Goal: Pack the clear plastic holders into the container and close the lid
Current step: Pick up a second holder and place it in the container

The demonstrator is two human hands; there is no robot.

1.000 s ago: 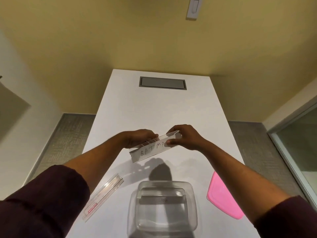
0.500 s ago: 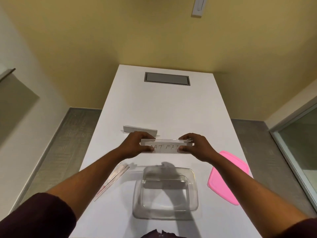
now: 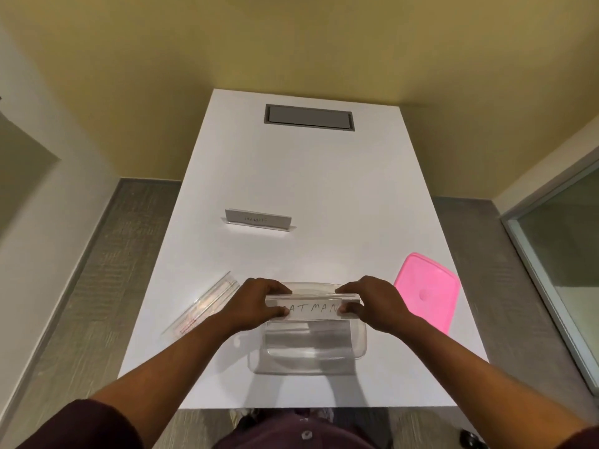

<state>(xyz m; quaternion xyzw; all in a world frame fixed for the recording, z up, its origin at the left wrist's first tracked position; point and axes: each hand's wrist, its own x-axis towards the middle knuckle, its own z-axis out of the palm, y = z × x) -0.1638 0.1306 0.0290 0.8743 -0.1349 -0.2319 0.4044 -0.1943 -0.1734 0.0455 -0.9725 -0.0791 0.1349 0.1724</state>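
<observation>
A clear plastic holder [image 3: 312,306] with a handwritten paper label is held level by its two ends, my left hand [image 3: 259,303] on its left end and my right hand [image 3: 372,304] on its right. It hovers over the far rim of the clear container [image 3: 311,361], which stands open near the table's front edge. A second clear holder [image 3: 259,219] with a label stands upright farther back on the table. A third clear holder [image 3: 202,306] lies flat to the left of the container. The pink lid [image 3: 428,294] lies to the right.
The white table [image 3: 324,176] has a grey cable hatch [image 3: 309,116] at its far end. Floor drops away on both sides. A glass partition [image 3: 564,254] stands at the right, a yellow wall behind.
Both hands have brought the labelled holder toward me, from above the table behind the container to over the container's far rim. The upright holder behind is now uncovered.
</observation>
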